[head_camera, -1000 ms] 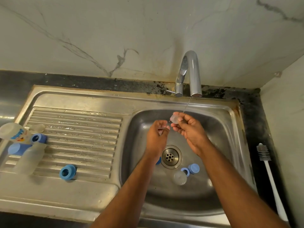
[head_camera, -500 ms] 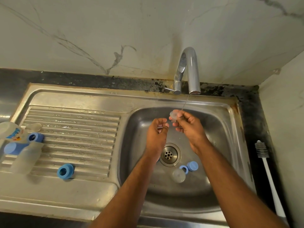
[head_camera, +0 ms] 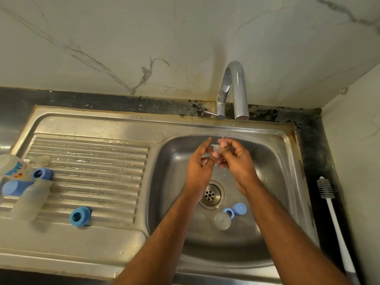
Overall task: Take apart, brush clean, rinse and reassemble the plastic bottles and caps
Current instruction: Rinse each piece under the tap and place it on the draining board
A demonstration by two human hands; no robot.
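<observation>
Both hands meet over the sink basin under a thin stream from the tap. My right hand and my left hand pinch a small clear plastic piece between their fingertips. On the basin floor lie a clear round cap, a blue ring and a blue cap. On the draining board at far left lie clear bottles, one with a printed label, and blue caps. Another blue ring cap sits alone nearer the front.
A white-handled bottle brush lies on the dark counter right of the sink. The drain is below my hands. A marble wall rises behind the tap and on the right.
My left hand has opened out and moved up beside the right, its fingers now on the clear piece. The view shifted slightly; other parts stay put.
</observation>
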